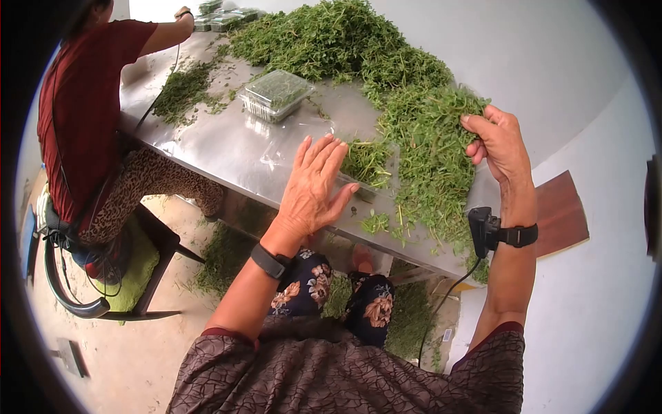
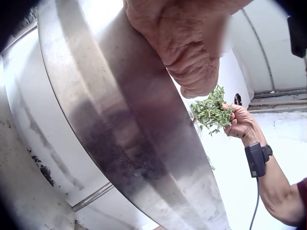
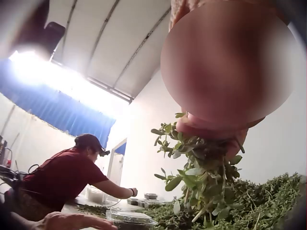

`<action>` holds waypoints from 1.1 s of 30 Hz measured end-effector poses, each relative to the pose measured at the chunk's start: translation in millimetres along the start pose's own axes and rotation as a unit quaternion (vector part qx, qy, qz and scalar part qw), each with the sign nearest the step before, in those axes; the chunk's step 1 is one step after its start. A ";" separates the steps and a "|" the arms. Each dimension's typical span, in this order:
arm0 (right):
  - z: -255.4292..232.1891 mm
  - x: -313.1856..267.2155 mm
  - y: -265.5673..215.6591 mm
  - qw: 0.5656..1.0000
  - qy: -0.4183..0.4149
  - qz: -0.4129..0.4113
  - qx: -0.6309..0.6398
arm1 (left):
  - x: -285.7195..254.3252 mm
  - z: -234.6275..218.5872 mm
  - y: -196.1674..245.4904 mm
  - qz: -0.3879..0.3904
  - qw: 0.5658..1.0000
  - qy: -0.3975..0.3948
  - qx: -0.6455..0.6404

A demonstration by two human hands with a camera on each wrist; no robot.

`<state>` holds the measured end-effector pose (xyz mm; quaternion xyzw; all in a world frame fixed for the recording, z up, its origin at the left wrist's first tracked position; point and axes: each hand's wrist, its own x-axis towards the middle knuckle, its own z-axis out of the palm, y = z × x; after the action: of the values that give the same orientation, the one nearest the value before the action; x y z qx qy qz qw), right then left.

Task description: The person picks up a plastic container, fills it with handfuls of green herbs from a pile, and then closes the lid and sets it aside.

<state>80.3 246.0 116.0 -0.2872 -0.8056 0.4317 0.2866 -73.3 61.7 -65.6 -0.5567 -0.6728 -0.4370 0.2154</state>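
My right hand (image 1: 498, 141) pinches a small bunch of green leafy stems (image 1: 452, 103) above the right part of the pile. The right wrist view shows the bunch (image 3: 204, 167) hanging below the fingers. My left hand (image 1: 316, 183), palm down with fingers extended, is at the near side of a clear plastic tray (image 1: 345, 181) that has some greens (image 1: 367, 162) in it; whether it touches the tray I cannot tell. In the left wrist view the left hand (image 2: 182, 43) is near the metal table edge (image 2: 144, 120).
A large heap of greens (image 1: 331, 41) covers the back of the metal table (image 1: 207, 141). A filled, lidded clear box (image 1: 276, 95) stands left of centre, a smaller pile (image 1: 185, 90) beyond it. Another person in a red shirt (image 1: 93, 103) works at the left, near more boxes (image 1: 224, 19).
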 end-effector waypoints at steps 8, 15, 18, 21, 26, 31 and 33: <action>58.8 -27.6 17.0 0.987 -0.143 0.037 0.064 | 1.0 -0.4 -0.6 -0.005 1.000 0.002 -0.005; 51.4 -31.3 42.4 0.991 -0.130 0.018 0.016 | 1.3 0.1 -0.3 -0.014 1.000 -0.005 -0.001; 56.6 -40.1 63.0 0.993 -0.106 -0.051 -0.004 | 0.7 0.7 -0.8 -0.010 1.000 -0.008 0.008; 59.7 -51.6 63.8 0.988 -0.110 -0.087 -0.069 | 1.1 0.3 -0.7 -0.010 1.000 -0.011 0.008; 70.9 -64.9 76.3 0.969 -0.086 -0.162 -0.164 | 1.3 -0.3 -1.0 0.005 1.000 0.000 0.007; 78.8 -73.1 83.5 0.934 -0.043 -0.262 -0.237 | 1.1 0.4 -1.6 0.014 1.000 -0.005 0.009; 79.4 -73.0 79.6 0.921 -0.034 -0.304 -0.241 | 2.1 -0.5 -1.6 0.017 1.000 -0.010 0.008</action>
<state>90.0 188.7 -4.8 -0.0743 -0.9432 0.1262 0.2983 -75.5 62.5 -64.3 -0.5707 -0.6689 -0.4220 0.2208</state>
